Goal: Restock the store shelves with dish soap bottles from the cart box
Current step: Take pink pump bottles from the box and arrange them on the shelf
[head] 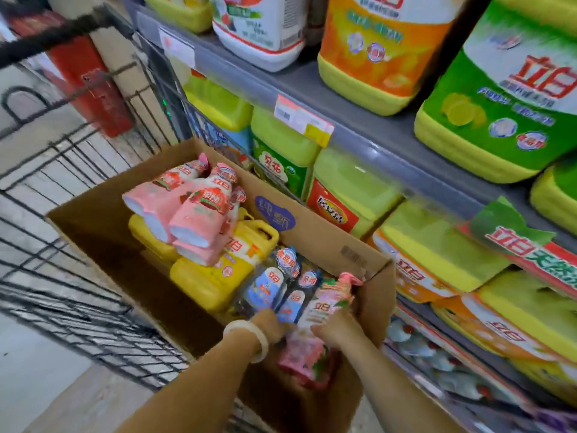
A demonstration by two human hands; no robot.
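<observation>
Reaching into the cardboard box [315,242] that sits in the wire cart [78,285], both hands work at its near corner; the box is parked just beside the shelves [359,120], presumably so each bottle travels a short way.

Right hand [338,328]: fingers curled round the body of a pink-and-white pump bottle [327,303], which lies tilted with its pump head toward the box wall; grip is low on the body, likely to lift it clear of its neighbours.

Left hand [270,323], white bangle [249,337] at the wrist: fingertips rest against the blue-labelled bottles [274,285]; whether they pinch one or only steady the pack, cannot tell; the frame is blurred there.

Remaining stock in the box: yellow jugs [215,270] lying flat at the bottom, pink bottles [187,210] stacked on top of them, lighter over heavier.

Shelves alongside already hold large green and orange jugs [499,98] in rows; restocking judged at an early stage, box well filled.
</observation>
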